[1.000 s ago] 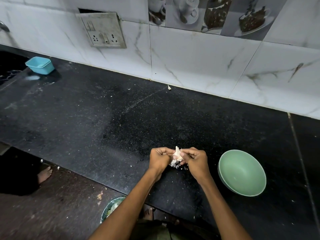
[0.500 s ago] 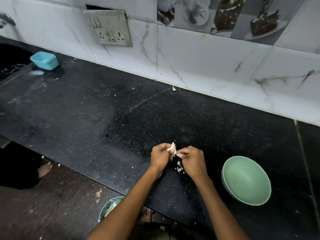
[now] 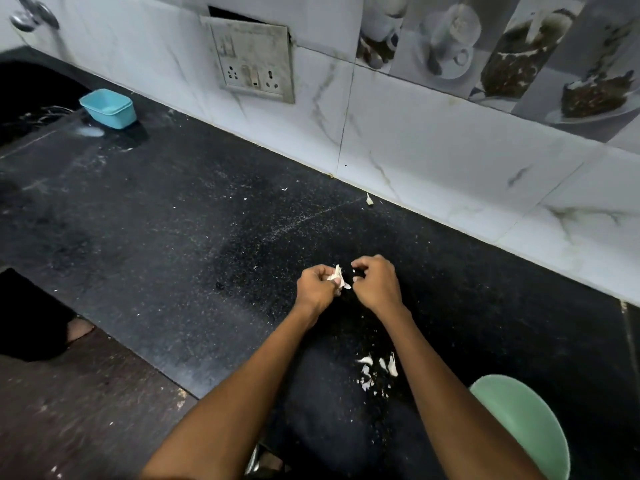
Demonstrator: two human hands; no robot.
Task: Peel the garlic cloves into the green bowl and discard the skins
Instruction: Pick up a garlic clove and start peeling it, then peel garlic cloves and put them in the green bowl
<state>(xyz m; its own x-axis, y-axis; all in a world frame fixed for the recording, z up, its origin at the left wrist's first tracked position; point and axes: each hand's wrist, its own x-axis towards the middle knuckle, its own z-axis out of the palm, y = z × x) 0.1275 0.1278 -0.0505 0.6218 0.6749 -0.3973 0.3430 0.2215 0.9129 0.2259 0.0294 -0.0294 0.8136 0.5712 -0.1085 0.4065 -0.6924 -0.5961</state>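
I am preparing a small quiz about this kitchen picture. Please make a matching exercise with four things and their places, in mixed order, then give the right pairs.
Things:
1. green bowl
2. blue tub
3. garlic
4. loose skins

Places:
A. held in the left hand
B. far left of the counter
C. near right corner
D. on the counter between the forearms

Pairs: 1-C, 2-B, 3-A, 4-D

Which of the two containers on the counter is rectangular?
The blue tub, far left by the wall. It has straight sides and corners, while the green bowl at the near right, beside the right arm, is round.
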